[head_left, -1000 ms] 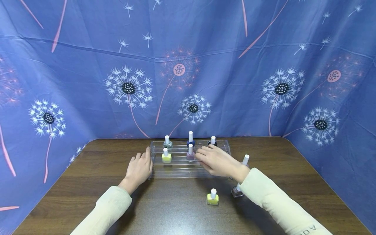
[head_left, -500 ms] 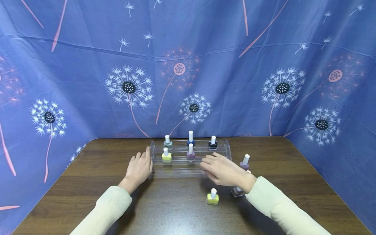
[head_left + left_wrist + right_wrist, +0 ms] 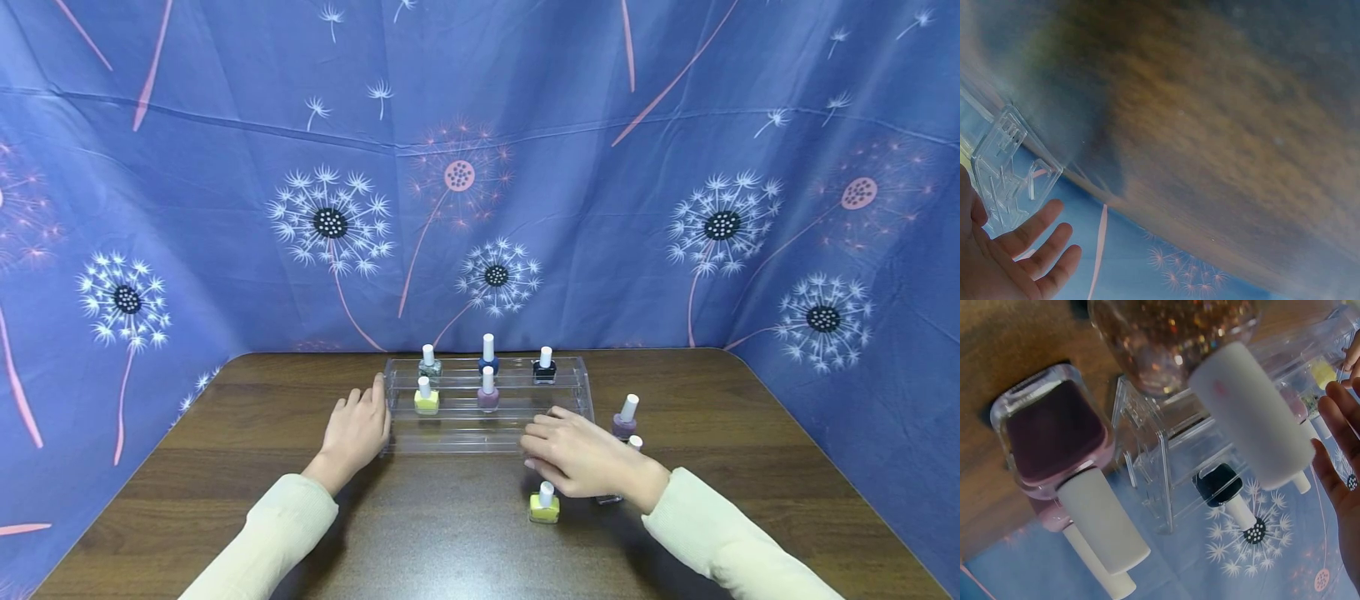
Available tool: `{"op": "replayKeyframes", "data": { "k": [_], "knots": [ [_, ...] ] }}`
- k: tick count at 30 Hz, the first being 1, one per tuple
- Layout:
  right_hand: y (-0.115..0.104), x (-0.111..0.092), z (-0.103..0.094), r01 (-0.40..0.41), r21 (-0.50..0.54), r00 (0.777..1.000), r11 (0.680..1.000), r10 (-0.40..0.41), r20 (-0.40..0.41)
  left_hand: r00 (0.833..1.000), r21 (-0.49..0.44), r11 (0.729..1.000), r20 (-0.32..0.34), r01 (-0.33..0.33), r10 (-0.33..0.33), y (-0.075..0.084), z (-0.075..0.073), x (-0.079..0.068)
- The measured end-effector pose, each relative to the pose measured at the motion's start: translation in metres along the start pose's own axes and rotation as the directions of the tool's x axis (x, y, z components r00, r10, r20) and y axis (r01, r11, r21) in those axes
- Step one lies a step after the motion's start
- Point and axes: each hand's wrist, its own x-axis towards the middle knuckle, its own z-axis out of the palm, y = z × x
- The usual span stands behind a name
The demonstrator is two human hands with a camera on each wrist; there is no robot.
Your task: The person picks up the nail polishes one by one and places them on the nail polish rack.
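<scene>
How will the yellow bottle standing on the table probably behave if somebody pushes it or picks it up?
The yellow bottle would probably slide rather than roll, because its body looks squarish. It may tip if pushed at the white cap, which rises above the body. Its clear sides look like glass, so maybe slippery.

We see bright light in the head view, pale glare on the near tabletop (image 3: 442,554) and soft shadows beside both sleeves (image 3: 273,521); the left wrist view is hazy and blurred.
</scene>
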Motion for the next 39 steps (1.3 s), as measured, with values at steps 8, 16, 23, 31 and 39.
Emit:
{"op": "replayKeyframes", "data": {
  "k": [8, 16, 23, 31, 39],
  "knots": [
    [-0.006, -0.006, 0.001, 0.013, 0.033, 1.0, 0.999, -0.014, 0.005, 1.0, -0.004, 1.0, 0.01, 0.003, -0.003, 0.0, 0.001, 0.0],
    [-0.011, -0.011, 0.002, 0.043, 0.047, 0.999, 0.998, -0.043, -0.006, 1.0, 0.002, 1.0, 0.019, 0.006, -0.006, 0.0, 0.0, 0.0],
    [-0.015, -0.017, 0.003, 0.031, 0.069, 0.999, 0.997, -0.033, 0.04, 1.0, -0.004, 1.0, 0.017, 0.007, -0.007, 0.001, 0.0, 0.0],
    [-0.018, -0.02, 0.004, 0.042, 0.073, 0.998, 0.996, -0.046, 0.053, 1.0, -0.007, 1.0, 0.001, 0.007, -0.007, 0.0, 0.0, 0.001],
    [-0.02, -0.021, 0.005, 0.065, 0.059, 0.997, 0.996, -0.067, 0.046, 1.0, -0.013, 1.0, -0.008, 0.004, -0.004, 0.0, 0.001, 0.001]
  ]
}}
